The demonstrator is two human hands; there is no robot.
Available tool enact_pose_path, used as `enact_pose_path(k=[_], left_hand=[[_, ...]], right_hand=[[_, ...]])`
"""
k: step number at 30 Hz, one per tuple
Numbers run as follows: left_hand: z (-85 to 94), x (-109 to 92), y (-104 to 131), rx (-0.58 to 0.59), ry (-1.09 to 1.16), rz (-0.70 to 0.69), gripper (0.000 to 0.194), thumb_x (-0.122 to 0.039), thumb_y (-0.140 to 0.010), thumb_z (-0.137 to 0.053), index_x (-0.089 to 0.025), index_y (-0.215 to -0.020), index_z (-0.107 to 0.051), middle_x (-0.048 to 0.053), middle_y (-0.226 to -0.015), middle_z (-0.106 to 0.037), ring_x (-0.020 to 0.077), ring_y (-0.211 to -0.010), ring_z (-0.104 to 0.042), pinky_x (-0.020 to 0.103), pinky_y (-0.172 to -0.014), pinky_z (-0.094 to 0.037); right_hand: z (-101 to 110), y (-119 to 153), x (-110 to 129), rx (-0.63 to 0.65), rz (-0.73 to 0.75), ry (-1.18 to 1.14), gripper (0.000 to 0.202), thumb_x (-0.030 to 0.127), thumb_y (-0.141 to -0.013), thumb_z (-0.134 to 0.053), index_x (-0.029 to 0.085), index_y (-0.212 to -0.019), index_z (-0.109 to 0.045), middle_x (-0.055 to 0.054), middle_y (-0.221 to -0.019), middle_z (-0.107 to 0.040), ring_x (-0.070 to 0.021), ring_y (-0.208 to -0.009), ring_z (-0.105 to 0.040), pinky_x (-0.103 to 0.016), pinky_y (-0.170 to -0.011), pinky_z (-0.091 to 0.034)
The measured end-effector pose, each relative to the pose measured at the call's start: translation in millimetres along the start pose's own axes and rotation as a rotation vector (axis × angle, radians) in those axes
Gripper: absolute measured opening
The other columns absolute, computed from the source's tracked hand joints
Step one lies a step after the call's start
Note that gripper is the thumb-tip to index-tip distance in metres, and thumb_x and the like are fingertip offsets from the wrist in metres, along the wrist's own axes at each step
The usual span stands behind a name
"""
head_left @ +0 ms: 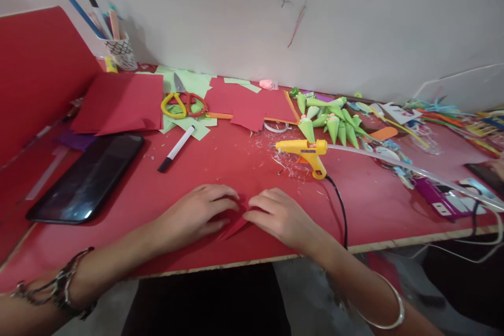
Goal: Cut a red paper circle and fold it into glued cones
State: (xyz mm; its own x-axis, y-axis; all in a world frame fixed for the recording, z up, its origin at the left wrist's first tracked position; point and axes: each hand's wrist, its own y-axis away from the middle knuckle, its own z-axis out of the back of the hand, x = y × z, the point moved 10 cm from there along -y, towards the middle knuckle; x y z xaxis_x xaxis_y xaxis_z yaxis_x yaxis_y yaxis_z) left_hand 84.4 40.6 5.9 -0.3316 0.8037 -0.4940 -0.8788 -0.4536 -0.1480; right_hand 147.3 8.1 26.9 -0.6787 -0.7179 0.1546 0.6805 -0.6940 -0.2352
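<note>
A folded piece of red paper (pixel 235 227) lies near the table's front edge, between my two hands. My right hand (pixel 284 216) has its fingers bent and pressed together on the paper's right side. From the left, my left hand (pixel 207 211) curls its fingertips and thumb against the same piece. Red paper on a red table top makes its outline hard to follow, and the fingers cover part of it. Beyond my right hand rests a yellow glue gun (pixel 311 152) with a clear glue stick in its back. A capped marker (pixel 176 148) lies beyond my left hand.
Left are a black phone (pixel 88 178) and stacked red sheets (pixel 122 102). Scissors (pixel 184 102) rest on green paper (pixel 200 128). Green paper cones (pixel 333 123) are piled behind the glue gun. A pen cup (pixel 121 52) stands at back left. Another person's hand (pixel 498 168) shows far right.
</note>
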Motion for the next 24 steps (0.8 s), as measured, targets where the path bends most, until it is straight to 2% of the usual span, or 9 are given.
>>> enact_pose_path(k=[4,11,19,24], left_hand=[[1.8,-4.9,-0.3,0.015,0.053,-0.031,0.018,-0.017,-0.082,-0.047,-0.023,-0.096,-0.058,0.002,-0.106,-0.059,0.0157,-0.097,-0.053,0.031,-0.087,-0.039],[-0.5,-1.8,1.5,0.075,0.064,-0.049,0.008,-0.023,-0.080,-0.053,-0.023,-0.086,-0.058,0.001,-0.109,-0.057,0.0163,-0.101,-0.051,0.034,-0.092,-0.034],[3.9,-6.0,1.8,0.061,0.084,-0.011,0.011,-0.022,-0.080,-0.050,-0.023,-0.086,-0.059,0.002,-0.108,-0.057,0.0162,-0.099,-0.052,0.035,-0.092,-0.035],[7.8,-10.0,2.3,0.005,0.095,0.038,0.014,-0.033,-0.076,-0.056,-0.021,-0.081,-0.059,0.004,-0.108,-0.058,0.0174,-0.097,-0.054,0.036,-0.093,-0.035]], right_hand=[[-2.5,-3.2,-4.2,0.045,-0.055,-0.145,0.019,0.025,-0.089,-0.044,0.019,-0.087,-0.062,-0.003,-0.091,-0.059,-0.0146,-0.083,-0.048,-0.029,-0.075,-0.035],[-7.9,-7.8,-15.4,0.109,-0.178,-0.400,0.016,0.030,-0.086,-0.050,0.022,-0.087,-0.064,-0.002,-0.093,-0.055,-0.0148,-0.085,-0.046,-0.028,-0.076,-0.034],[-12.5,-16.6,-22.0,0.115,-0.246,-0.439,0.015,0.033,-0.082,-0.056,0.020,-0.079,-0.063,0.000,-0.082,-0.055,-0.0133,-0.078,-0.047,-0.027,-0.072,-0.033],[-12.8,-17.8,-24.2,0.097,-0.266,-0.457,0.015,0.033,-0.081,-0.057,0.020,-0.078,-0.062,0.001,-0.083,-0.056,-0.0131,-0.079,-0.048,-0.028,-0.073,-0.033]])
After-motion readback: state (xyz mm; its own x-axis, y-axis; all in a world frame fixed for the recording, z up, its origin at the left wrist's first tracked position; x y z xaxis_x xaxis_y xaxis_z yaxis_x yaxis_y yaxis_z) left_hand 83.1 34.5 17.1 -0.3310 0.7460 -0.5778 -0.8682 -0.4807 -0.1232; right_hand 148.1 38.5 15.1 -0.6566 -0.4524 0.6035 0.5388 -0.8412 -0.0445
